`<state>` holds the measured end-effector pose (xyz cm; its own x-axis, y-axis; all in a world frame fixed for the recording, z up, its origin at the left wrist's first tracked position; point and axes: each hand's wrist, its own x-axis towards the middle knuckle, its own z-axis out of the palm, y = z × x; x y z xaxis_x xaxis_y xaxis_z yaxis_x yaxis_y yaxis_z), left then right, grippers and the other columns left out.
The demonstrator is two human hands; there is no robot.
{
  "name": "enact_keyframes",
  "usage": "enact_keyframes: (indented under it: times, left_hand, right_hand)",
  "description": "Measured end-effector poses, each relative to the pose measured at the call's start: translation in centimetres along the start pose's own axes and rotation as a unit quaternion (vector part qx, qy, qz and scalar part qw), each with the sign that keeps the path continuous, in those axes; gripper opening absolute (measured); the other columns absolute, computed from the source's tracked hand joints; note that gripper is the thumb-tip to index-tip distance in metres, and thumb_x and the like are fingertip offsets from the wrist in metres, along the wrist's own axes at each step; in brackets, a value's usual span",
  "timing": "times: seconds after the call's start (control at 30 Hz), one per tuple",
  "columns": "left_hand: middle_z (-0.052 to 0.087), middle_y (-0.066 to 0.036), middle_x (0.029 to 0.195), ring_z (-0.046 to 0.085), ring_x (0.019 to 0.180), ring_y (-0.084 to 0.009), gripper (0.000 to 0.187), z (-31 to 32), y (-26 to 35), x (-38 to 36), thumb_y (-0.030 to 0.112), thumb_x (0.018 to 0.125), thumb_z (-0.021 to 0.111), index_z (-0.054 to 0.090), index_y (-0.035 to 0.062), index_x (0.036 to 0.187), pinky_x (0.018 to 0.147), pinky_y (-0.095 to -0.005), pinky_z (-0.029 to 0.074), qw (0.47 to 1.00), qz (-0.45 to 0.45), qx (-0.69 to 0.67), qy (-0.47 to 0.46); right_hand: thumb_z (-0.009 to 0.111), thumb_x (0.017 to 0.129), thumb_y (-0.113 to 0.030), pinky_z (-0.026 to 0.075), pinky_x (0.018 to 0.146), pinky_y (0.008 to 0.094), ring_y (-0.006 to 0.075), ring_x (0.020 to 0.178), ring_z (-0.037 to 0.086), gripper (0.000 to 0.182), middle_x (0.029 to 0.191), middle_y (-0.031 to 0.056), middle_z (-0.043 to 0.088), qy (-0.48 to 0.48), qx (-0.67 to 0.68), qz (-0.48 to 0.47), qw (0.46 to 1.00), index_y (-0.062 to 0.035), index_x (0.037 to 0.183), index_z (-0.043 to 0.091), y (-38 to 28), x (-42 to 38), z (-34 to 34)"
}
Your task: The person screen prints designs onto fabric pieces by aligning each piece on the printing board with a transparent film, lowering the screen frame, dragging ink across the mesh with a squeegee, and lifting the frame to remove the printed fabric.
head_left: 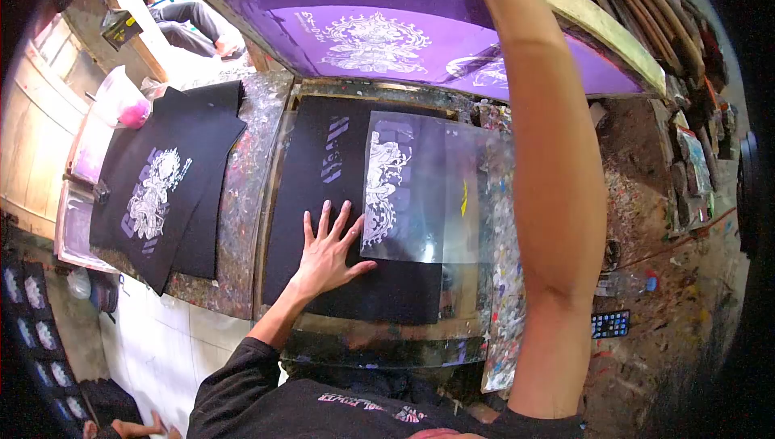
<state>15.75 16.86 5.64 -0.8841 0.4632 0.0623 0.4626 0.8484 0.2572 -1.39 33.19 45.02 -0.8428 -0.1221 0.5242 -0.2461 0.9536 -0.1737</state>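
Note:
My left hand point(329, 255) lies flat with fingers spread on a black fabric piece point(303, 197) on the printing board. Its fingertips are near the left edge of a clear plastic sheet point(424, 221). White ornate artwork point(383, 189) shows at the sheet's left side, and faint purple lettering point(333, 148) is on the fabric. A purple printing screen point(282, 35) in a wooden frame is tilted up behind the board. My right arm point(557, 156) reaches up to the frame's top edge; the right hand is mostly cut off there and its fingers are hidden.
Printed black fabric pieces point(161, 189) lie stacked on the left. Beyond them stands a plastic container point(121, 96) with pink contents. A phone point(610, 324) and a plastic bottle point(626, 284) lie to the right. Another person's legs point(190, 23) show at the upper left.

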Motion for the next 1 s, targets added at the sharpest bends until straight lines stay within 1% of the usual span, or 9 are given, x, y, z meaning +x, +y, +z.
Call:
enact_keyframes:
  times: [0.17, 0.27, 0.33, 0.43, 0.5, 0.63, 0.7, 0.8, 1.0]
  left_hand:
    - [0.000, -0.034, 0.161, -0.004, 0.150, -0.0505, 0.107, 1.2, 10.6, 5.7, 0.073, 0.090, 0.050, 0.017, -0.0046, 0.156, 0.116, -0.0675, 0.000, 0.992, -0.003, -0.122, -0.025]
    - [0.057, -0.029, 0.131, 0.054, 0.125, -0.0363, 0.065, -0.9, 13.5, 12.2, 0.042, 0.102, 0.052, 0.036, -0.0003, 0.148, 0.104, -0.0496, 0.044, 0.766, 0.032, -0.630, -0.121]
    - [0.067, -0.018, 0.115, 0.071, 0.094, -0.0259, 0.046, -4.4, 13.7, 11.9, 0.032, 0.103, 0.056, 0.049, -0.0005, 0.135, 0.081, -0.0373, 0.059, 0.578, 0.074, -0.789, 0.196]
    - [0.064, -0.016, 0.119, 0.067, 0.103, -0.0274, 0.046, -14.9, 10.4, 5.7, 0.030, 0.103, 0.054, 0.046, -0.0015, 0.135, 0.082, -0.0389, 0.060, 0.612, -0.064, -0.688, 0.384]
    - [0.064, -0.017, 0.117, 0.066, 0.109, -0.0260, 0.038, -17.0, 7.4, 1.3, 0.024, 0.103, 0.055, 0.050, -0.0037, 0.128, 0.086, -0.0402, 0.060, 0.521, -0.056, -0.751, 0.402]
    - [0.064, -0.018, 0.117, 0.065, 0.111, -0.0304, 0.031, -9.6, 3.4, -9.0, 0.014, 0.101, 0.057, 0.053, -0.0090, 0.122, 0.099, -0.0491, 0.054, 0.523, -0.214, -0.805, 0.182]
    - [0.064, -0.019, 0.118, 0.065, 0.111, -0.0324, 0.029, -3.7, 1.4, -10.9, 0.012, 0.100, 0.059, 0.054, -0.0091, 0.120, 0.099, -0.0490, 0.054, 0.508, -0.246, -0.810, 0.156]
    - [0.063, -0.021, 0.118, 0.066, 0.110, -0.0315, 0.029, -2.1, 1.5, -11.3, 0.012, 0.101, 0.059, 0.053, -0.0101, 0.119, 0.099, -0.0485, 0.054, 0.498, -0.254, -0.812, 0.168]
    - [0.060, -0.018, 0.123, 0.063, 0.112, -0.0272, 0.033, -1.7, 2.0, -11.0, 0.016, 0.103, 0.057, 0.050, -0.0089, 0.123, 0.100, -0.0462, 0.054, 0.519, -0.294, -0.783, 0.176]
  right_hand:
    - [0.058, 0.086, -0.066, 0.054, 0.086, 0.0472, 0.0391, 0.096, 0.071, 0.071, 0.099, 0.0255, 0.072, -0.046, 0.043, 0.005, 0.998, 0.0022, 0.094, 0.076, -0.1, -1.1, -1.2]
    - [0.057, 0.084, -0.073, 0.055, 0.085, 0.0500, 0.0377, 0.098, 0.071, 0.074, 0.102, 0.0239, 0.073, 0.015, -0.026, -0.025, 0.999, -0.0027, 0.097, 0.076, 0.9, -1.2, 1.5]
    - [0.052, 0.086, -0.075, 0.055, 0.082, 0.0495, 0.0371, 0.092, 0.072, 0.078, 0.097, 0.0224, 0.073, -0.004, -0.055, -0.038, 0.998, -0.0027, 0.104, 0.073, 0.2, -3.9, 1.1]
    - [0.054, 0.086, -0.072, 0.053, 0.085, 0.0532, 0.0359, 0.088, 0.071, 0.073, 0.088, 0.0191, 0.072, 0.070, -0.031, -0.061, 0.995, -0.0041, 0.106, 0.069, -0.9, -10.1, 1.7]
    - [0.060, 0.085, -0.066, 0.047, 0.092, 0.0599, 0.0351, 0.094, 0.069, 0.064, 0.089, 0.0156, 0.071, 0.085, -0.015, -0.086, 0.993, -0.0052, 0.102, 0.069, -1.6, -15.7, 3.7]
    - [0.067, 0.083, -0.043, 0.046, 0.089, 0.0621, 0.0361, 0.101, 0.068, 0.037, 0.094, 0.0152, 0.073, -0.097, 0.000, -0.123, 0.988, -0.0094, 0.098, 0.070, -1.0, -28.2, 12.2]
    - [0.066, 0.082, -0.027, 0.054, 0.079, 0.0561, 0.0387, 0.091, 0.070, 0.022, 0.090, 0.0186, 0.072, -0.323, 0.087, -0.061, 0.940, -0.0112, 0.096, 0.071, -0.2, -28.6, 13.5]
    - [0.064, 0.081, -0.020, 0.057, 0.067, 0.0500, 0.0410, 0.076, 0.070, 0.020, 0.080, 0.0198, 0.070, -0.356, 0.108, -0.091, 0.924, -0.0117, 0.098, 0.070, 1.7, -28.9, 15.2]
    - [0.061, 0.086, -0.018, 0.052, 0.070, 0.0488, 0.0277, 0.067, 0.070, 0.009, 0.073, 0.0100, 0.068, -0.132, 0.031, -0.184, 0.974, -0.0159, 0.094, 0.065, 1.1, -31.7, 20.9]
